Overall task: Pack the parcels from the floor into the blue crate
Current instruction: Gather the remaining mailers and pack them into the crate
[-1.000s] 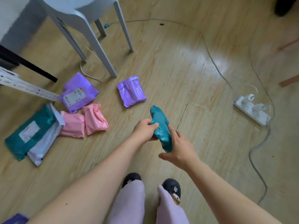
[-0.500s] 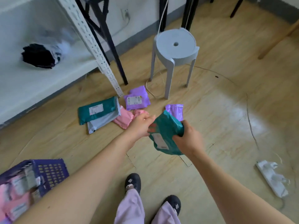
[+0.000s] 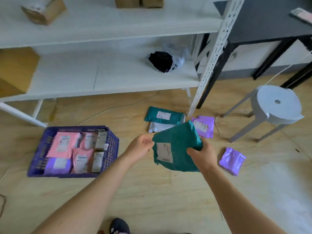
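I hold a teal parcel [image 3: 175,149] with a white label above the floor, in the middle of the view. My right hand [image 3: 203,157] grips its right edge and my left hand [image 3: 141,146] pinches its left edge. The blue crate [image 3: 111,147] stands on the floor to the left and holds several pink, purple and white parcels. On the floor behind my hands lie a teal parcel [image 3: 164,115] on top of a white parcel [image 3: 157,127], and a purple parcel [image 3: 205,126]. A small purple parcel [image 3: 232,160] lies to the right of my right hand.
A white shelf unit [image 3: 108,81] with cardboard boxes [image 3: 43,10] and a black bundle [image 3: 161,61] stands behind the crate. A grey round stool [image 3: 276,105] stands at the right, beside a dark table [image 3: 263,22]. My shoe [image 3: 119,226] shows at the bottom edge.
My view has swung left and up, so the crate and the shelf now show. The teal parcel has turned label-up between my hands and moved toward the crate.
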